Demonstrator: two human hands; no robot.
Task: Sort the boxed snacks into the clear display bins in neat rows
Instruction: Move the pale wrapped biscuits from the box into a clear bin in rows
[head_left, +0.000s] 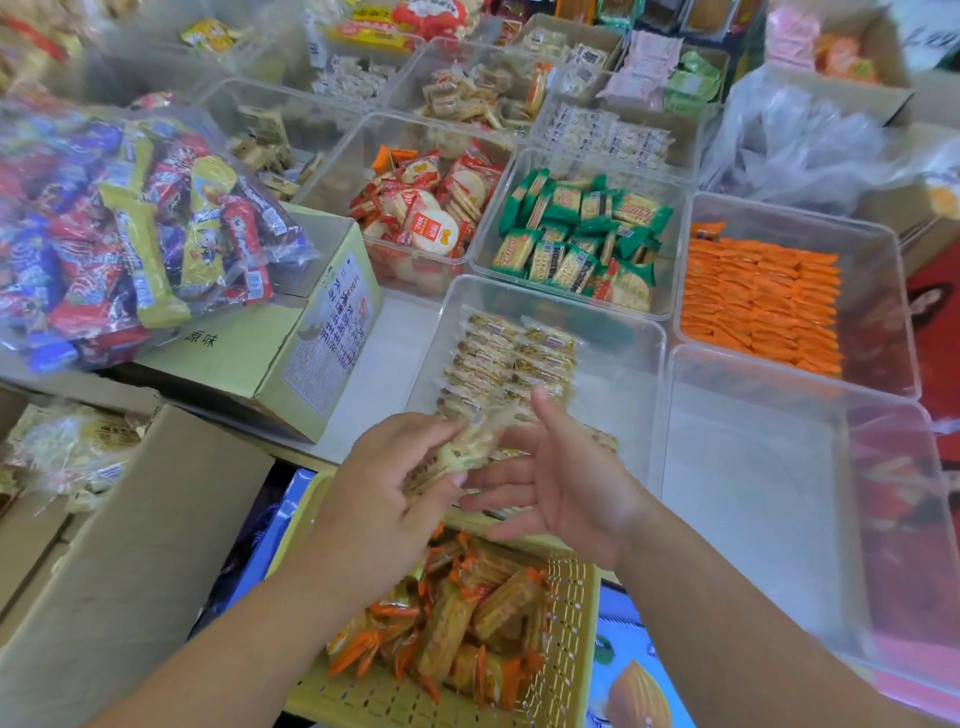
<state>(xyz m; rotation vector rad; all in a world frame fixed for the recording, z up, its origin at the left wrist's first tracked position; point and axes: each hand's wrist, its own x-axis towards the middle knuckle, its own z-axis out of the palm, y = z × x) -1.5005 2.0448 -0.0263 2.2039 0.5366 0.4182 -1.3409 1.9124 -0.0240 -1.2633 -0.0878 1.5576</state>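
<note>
Looking down, noted yellow basket (571, 618) nearest, heaped with orange-wrapped snacks (467, 634). Just above it, found left hand (384, 493) pinching blurred, clear-wrapped snack packets (470, 441) between thumb and fingers; right hand (566, 483) close alongside, fingers straight, clasping nothing. Beyond both hands, saw clear bin (631, 374) holding two neat rows (514, 353) of like packets. Farther back, logged green packets (576, 234), orange packets (758, 301) and round crackers (421, 218), each in separate bins.

Basket (571, 623) before bin (639, 374); carton (311, 353) left.
</note>
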